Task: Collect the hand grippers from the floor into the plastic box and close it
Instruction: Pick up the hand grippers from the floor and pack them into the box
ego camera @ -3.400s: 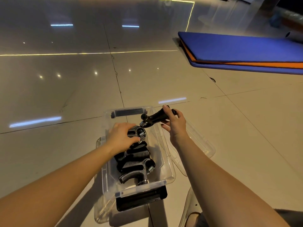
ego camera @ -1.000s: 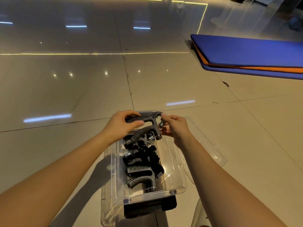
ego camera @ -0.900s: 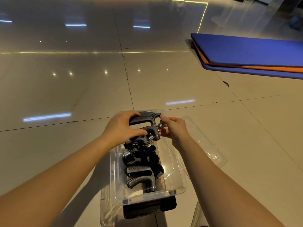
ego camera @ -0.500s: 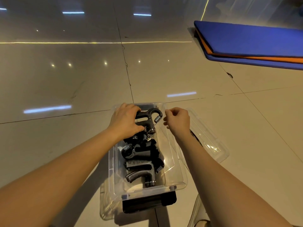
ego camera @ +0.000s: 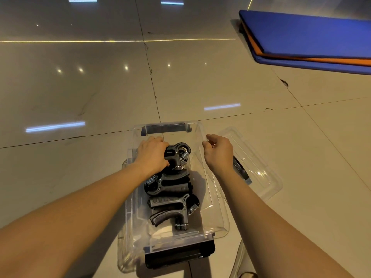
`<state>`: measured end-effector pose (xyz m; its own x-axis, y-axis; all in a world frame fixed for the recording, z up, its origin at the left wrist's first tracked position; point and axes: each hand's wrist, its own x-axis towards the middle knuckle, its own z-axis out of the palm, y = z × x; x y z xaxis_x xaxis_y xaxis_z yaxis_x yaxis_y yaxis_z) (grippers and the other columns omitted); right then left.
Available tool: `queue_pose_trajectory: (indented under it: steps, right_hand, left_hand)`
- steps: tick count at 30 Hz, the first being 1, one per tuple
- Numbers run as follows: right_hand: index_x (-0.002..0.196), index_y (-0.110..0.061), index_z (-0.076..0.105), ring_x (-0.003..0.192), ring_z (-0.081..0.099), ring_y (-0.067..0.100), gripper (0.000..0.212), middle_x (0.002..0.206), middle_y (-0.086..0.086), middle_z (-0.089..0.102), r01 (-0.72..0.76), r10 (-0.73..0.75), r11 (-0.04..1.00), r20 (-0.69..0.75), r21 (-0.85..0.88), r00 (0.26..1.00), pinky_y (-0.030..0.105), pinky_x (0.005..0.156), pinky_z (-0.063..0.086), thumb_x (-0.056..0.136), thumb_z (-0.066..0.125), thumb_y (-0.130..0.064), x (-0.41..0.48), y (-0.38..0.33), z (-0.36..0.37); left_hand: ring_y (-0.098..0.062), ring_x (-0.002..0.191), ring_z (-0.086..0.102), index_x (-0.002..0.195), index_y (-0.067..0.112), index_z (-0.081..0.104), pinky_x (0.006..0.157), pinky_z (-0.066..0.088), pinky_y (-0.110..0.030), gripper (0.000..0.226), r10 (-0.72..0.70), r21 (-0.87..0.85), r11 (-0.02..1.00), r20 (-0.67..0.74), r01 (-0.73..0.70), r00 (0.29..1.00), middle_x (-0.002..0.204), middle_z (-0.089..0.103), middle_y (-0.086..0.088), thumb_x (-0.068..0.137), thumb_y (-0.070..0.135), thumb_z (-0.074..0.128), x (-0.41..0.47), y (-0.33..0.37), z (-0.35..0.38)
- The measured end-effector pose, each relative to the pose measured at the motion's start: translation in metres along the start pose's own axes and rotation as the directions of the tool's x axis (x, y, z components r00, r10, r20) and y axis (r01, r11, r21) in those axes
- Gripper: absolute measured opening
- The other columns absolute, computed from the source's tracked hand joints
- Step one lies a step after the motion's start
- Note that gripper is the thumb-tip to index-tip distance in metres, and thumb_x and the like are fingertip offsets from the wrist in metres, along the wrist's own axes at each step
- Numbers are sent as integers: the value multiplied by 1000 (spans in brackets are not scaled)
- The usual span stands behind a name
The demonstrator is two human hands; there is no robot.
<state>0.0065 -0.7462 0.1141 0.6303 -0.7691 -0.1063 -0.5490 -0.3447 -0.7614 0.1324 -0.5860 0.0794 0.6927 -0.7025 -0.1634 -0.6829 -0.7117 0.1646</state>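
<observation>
Grippers (ego camera: 168, 185) lie in the box (ego camera: 218, 221); left hand (ego camera: 152, 155) grips the gripper (ego camera: 177, 152) at 12 o'clock. Right hand (ego camera: 218, 152) loosely curled, empty. Lid (ego camera: 261, 167) at 3 o'clock.

Both bare forearms are stretching forward from the bottom corners of the view and angling in toward each other, the left forearm (ego camera: 80, 213) lying lower and flatter than the right forearm (ego camera: 271, 221). The left hand (ego camera: 152, 155) is facing palm down, its fingers (ego camera: 158, 139) curling over the far side of a hand gripper (ego camera: 178, 151) and its thumb pressing in from the near side, gripping it. The right hand (ego camera: 219, 153) is hovering just beside it with the back of the hand up, fingers loosely curled and holding nothing, forefinger and thumb pointing toward the left hand.
</observation>
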Motion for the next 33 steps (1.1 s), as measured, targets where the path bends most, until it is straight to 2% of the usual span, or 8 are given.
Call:
queue_pose_trajectory:
  steps: [3, 9, 15, 20, 25, 30, 33]
  right_hand:
    - [130, -9, 67, 112, 66, 22, 35, 123, 9, 71, -8, 9, 999, -7, 42, 1000, 32, 100, 49, 97, 65, -20, 1, 1, 0]
    - [129, -12, 68, 96, 61, 10, 34, 118, 5, 72, -21, 24, 994, -24, 105, 999, 26, 93, 48, 97, 66, -22, 0, 4, 1]
    - [130, -12, 68, 102, 64, 14, 34, 120, 6, 72, -12, 15, 993, -30, 118, 999, 26, 94, 48, 98, 65, -23, -2, 6, 1]
    - [130, -13, 68, 100, 62, 11, 34, 121, 6, 71, -9, 13, 992, -36, 123, 999, 25, 93, 47, 98, 65, -23, -2, 6, 2]
    - [129, -12, 68, 104, 65, 17, 34, 121, 7, 71, -7, 13, 990, -44, 144, 999, 32, 98, 51, 97, 66, -23, -3, 6, 3]
    - [131, -14, 67, 97, 59, 10, 34, 119, 6, 70, -7, 13, 989, -39, 149, 999, 29, 95, 49, 98, 65, -24, -5, 7, 3]
    - [131, -14, 67, 97, 59, 10, 34, 119, 5, 69, -14, 20, 989, -39, 147, 999, 28, 93, 48, 99, 64, -25, -6, 7, 3]
  left_hand:
    - [-24, 116, 50, 129, 25, 64, 96, 43, -43, 64, -31, -19, 999, 13, 31, 999, 117, 61, 1, 74, 51, 83, 5, 1, 4]
    - [-23, 116, 47, 128, 26, 65, 96, 40, -42, 61, -55, -10, 998, 2, 55, 998, 117, 61, 1, 75, 51, 81, 6, 5, 8]
    - [-23, 122, 43, 137, 24, 59, 99, 37, -41, 60, -16, 80, 997, -36, 19, 999, 129, 54, -1, 83, 43, 76, -1, 6, 13]
    - [-25, 121, 41, 133, 26, 62, 95, 40, -42, 56, -38, 135, 990, -33, 42, 999, 128, 50, -3, 83, 50, 73, -3, 7, 14]
    - [-27, 117, 46, 131, 21, 63, 90, 47, -42, 52, -133, -16, 991, -25, 133, 991, 125, 51, -5, 86, 46, 73, -4, 3, 14]
    - [-27, 113, 48, 124, 20, 67, 86, 47, -40, 47, -165, -16, 986, -23, 164, 986, 121, 55, -5, 85, 46, 74, -4, 2, 14]
    - [-27, 111, 50, 118, 20, 69, 86, 46, -40, 40, -153, 43, 987, -29, 154, 988, 118, 57, -5, 86, 44, 74, -5, 1, 12]
